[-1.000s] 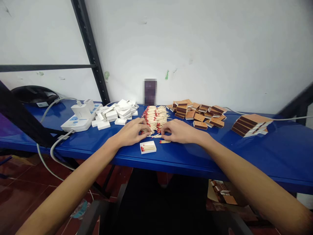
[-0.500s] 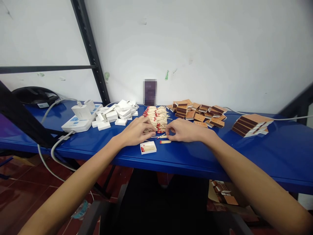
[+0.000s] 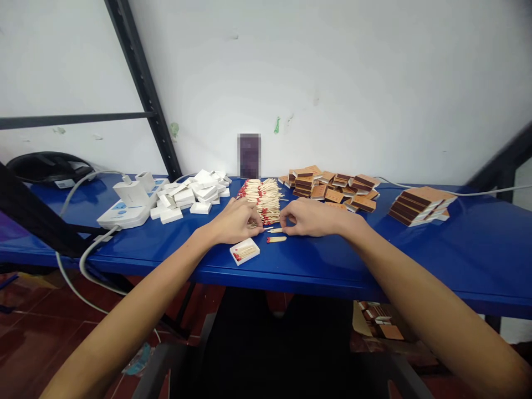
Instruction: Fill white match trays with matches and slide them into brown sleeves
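Observation:
My left hand [image 3: 240,221] is closed, its thumb and fingertips pinched at the end of a thin match [image 3: 268,228] in front of the match pile. Opposite it, my right hand [image 3: 306,217] pinches the ends of several matches [image 3: 276,230] lying on the blue table. A large pile of red-headed matches [image 3: 268,200] rises just behind both hands. Closer to me, a small bunch of matches [image 3: 276,240] lies by itself. Beside my left wrist sits an open white matchbox tray [image 3: 256,252], tilted at an angle, with several matches inside.
White matchbox trays [image 3: 185,195] are heaped at the left, near a white power strip [image 3: 124,215] with cables. Brown matchbox sleeves [image 3: 334,195] form a heap at the right, with stacked matchboxes [image 3: 419,205] further right. A dark shelf post [image 3: 143,83] stands at the left.
The white tray now lies more slanted beside my left hand. The matches at my right fingertips lie closer together. Both hands stay near the same spot, and the view has shifted slightly.

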Tool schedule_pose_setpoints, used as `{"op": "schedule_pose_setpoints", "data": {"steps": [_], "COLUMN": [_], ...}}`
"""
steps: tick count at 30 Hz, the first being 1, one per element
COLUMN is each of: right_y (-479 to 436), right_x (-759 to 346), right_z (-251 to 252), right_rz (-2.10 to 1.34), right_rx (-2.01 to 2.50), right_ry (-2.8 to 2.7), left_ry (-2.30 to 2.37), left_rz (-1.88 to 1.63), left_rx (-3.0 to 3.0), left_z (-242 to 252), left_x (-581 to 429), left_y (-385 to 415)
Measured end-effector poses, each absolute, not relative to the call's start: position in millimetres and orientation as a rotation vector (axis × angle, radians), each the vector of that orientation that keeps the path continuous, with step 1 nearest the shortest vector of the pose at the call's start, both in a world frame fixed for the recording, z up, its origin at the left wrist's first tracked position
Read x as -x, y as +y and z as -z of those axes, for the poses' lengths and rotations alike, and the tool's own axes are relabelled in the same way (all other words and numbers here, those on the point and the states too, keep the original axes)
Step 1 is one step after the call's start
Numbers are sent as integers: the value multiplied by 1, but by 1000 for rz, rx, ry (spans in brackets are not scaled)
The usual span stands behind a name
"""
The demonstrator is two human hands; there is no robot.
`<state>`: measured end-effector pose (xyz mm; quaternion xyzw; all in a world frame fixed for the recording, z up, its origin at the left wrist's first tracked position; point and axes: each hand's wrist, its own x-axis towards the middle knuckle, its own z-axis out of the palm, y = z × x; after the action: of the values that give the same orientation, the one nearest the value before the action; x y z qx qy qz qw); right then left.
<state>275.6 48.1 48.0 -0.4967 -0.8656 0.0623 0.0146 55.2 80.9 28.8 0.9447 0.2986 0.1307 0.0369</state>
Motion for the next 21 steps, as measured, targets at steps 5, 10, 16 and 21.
{"op": "schedule_pose_setpoints", "data": {"steps": [5,10,16,21], "right_y": [47,47,56,63], "right_x": [-279,-277,-250,-233], "right_z": [-50,-50,-41,-37], "right_rz": [-196,-147,-132,-131], "right_rx": [1568,1432,1210,1247], "right_ry": [-2689,-2676,-2671,-2777], "left_ry": [865,962,1010,996], "left_rz": [-581,-636,-509,-487], "left_rx": [-2837,-2858,-2783,-2770], "left_z": [-32,-37,-31,-28], "left_x": [-51,-22,11,12], "left_y": [85,83,72,67]}}
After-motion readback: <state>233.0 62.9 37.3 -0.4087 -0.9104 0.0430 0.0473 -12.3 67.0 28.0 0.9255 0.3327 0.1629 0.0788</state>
